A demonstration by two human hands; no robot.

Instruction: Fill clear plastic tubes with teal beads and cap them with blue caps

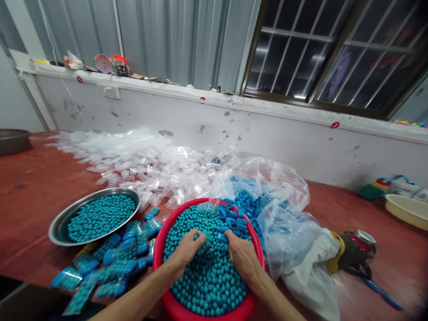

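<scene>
A red basin (159, 243) full of turquoise beads (209, 285) stands before me. My left hand (187, 249) is closed over it, pinching a small clear container (207, 240) with turquoise beads in it; the fingers partly hide it. Close by on the right, my right hand (243, 255) grips a blue cap (221, 237) between thumb and fingers. More blue caps (237, 223) lie on the beads at the basin's far right, beside an empty clear container (210, 206). Filled containers with blue caps (123, 252) are heaped left of the basin.
A metal bowl (55, 232) of turquoise beads sits at the left. Behind spreads a pile of clear containers (143, 156). A plastic bag (284, 214) with blue caps lies at the right, near a jar with a metal lid (364, 238). A cream basin (406, 211) stands far right.
</scene>
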